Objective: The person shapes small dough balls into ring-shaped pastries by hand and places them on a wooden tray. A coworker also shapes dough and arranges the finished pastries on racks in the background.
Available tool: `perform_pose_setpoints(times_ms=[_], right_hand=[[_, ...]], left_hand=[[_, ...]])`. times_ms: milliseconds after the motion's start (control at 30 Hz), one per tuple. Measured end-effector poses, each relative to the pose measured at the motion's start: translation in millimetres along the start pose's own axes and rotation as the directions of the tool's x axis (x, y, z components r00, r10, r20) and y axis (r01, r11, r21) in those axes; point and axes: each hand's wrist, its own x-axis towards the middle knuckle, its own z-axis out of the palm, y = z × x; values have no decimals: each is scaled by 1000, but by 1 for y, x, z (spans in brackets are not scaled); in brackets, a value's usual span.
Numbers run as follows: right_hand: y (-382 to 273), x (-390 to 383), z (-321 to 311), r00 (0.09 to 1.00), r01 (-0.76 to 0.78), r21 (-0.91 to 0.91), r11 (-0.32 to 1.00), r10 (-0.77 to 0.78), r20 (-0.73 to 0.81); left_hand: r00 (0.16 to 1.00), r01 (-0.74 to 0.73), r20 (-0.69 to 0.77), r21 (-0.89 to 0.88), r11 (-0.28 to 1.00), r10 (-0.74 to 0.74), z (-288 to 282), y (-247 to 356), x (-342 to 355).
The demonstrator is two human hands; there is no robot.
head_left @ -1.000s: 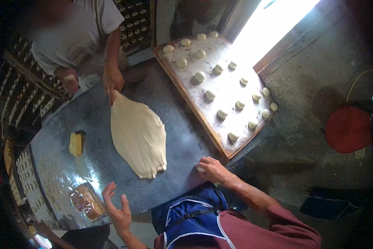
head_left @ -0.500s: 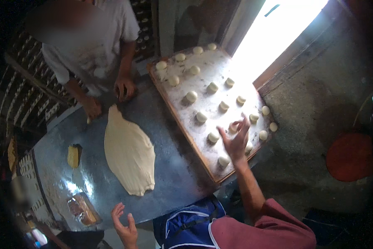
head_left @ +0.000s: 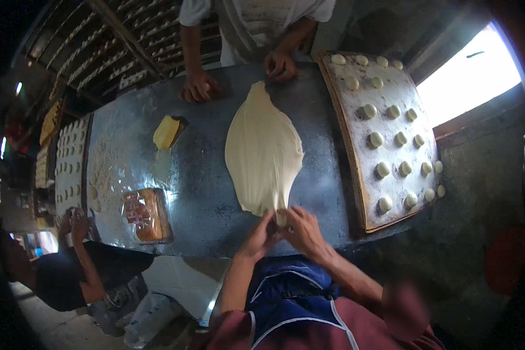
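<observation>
A long sheet of pale dough (head_left: 262, 149) lies stretched across the dark table, narrowing toward its far end. At its near end, my left hand (head_left: 259, 238) and my right hand (head_left: 305, 234) meet and are closed on the gathered edge. A small tuft of dough shows between them. My fingertips are partly hidden. To the right, a floured wooden board (head_left: 356, 169) bears several round dough balls (head_left: 382, 169) in rows.
Left on the table (head_left: 204, 181) are a yellow block of fat (head_left: 166, 132) and a bagged loaf of bread (head_left: 145, 214). A co-worker's hands (head_left: 199, 86) rest at the far edge. Another person (head_left: 64, 274) works at lower left, beside another tray of dough pieces (head_left: 71, 153).
My right hand has left the dough balls on the board and come to the sheet's near end. My left hand has closed there too. The view has turned.
</observation>
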Motion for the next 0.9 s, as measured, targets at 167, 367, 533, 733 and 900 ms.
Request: perform_pose_setpoints(times_ms=[167,367,533,733,900], right_hand=[[-21,-37,-12,897,-432,488,758,415,150],[53,-4,41,783,-572,800,-179,169,598],[-36,-29,8,877,-454,-136,880,469,104],[-96,-55,-59,884,-26,486,874,-207,419],[-53,42,-29,985,-40,708,705,-93,148]], left_hand=[[987,-127,122,170,977,107,-2,-9,4],[913,213,123,669,712,-388,-36,18,-27],[970,238,106,-209,949,-220,19,13,23],[974,218,111,-235,947,-196,11,-14,57],[993,-118,52,440,890,106,-15,-19,23]])
